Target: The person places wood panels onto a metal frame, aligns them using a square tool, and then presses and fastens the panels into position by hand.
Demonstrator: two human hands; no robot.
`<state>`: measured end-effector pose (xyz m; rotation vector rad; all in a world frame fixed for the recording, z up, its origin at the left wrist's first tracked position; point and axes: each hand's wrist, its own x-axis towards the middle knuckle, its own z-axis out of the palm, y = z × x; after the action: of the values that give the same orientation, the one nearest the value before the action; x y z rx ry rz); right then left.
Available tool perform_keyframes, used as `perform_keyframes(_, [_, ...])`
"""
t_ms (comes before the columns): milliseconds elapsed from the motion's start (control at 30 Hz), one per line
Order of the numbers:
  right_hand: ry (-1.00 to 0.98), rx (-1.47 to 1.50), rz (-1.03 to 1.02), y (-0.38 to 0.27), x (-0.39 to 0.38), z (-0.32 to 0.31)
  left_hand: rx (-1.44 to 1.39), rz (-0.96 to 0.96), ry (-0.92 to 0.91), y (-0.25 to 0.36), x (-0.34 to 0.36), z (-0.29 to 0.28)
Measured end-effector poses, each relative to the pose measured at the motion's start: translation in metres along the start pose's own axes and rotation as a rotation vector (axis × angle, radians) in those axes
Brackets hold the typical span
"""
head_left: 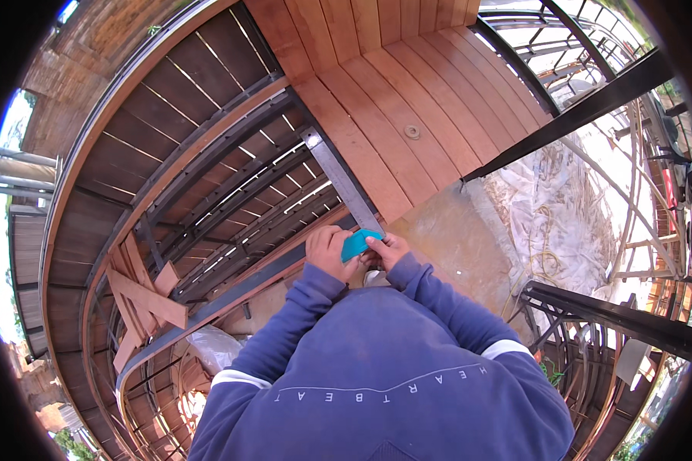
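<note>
Teal tool is sitting at the near end of the metal strip, beside the planks; your left hand and right hand are gripping its opposite sides, both curled nearly closed, probably keeping it steady.

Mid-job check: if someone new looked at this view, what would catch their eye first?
Probably the bright turquoise object near the centre, held between the left hand and right hand. Next come the reddish-brown planks filling the top, with a small pale ring-shaped thing lying on them. A silver metal strip along the planks' left edge also stands out.
</note>
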<state>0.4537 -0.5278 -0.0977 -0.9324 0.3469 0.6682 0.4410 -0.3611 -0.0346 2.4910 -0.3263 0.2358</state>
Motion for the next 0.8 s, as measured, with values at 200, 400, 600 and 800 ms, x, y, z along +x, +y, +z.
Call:
perform_keyframes(200, [0.016, 0.006, 0.071, -0.006, 0.011, -0.012, 0.045, 0.012, -0.077, 0.005, 0.020, 0.007])
perform_keyframes(400, [0.029, -0.002, 0.081, -0.011, 0.015, -0.016, 0.057, 0.042, -0.179, -0.001, 0.035, 0.010])
perform_keyframes(600, [0.014, -0.050, 0.094, -0.012, 0.018, -0.019, 0.077, -0.023, -0.222, 0.000, 0.037, 0.010])
perform_keyframes(800, [-0.003, -0.081, 0.095, -0.010, 0.023, -0.021, 0.022, -0.044, -0.307, -0.006, 0.039, 0.011])
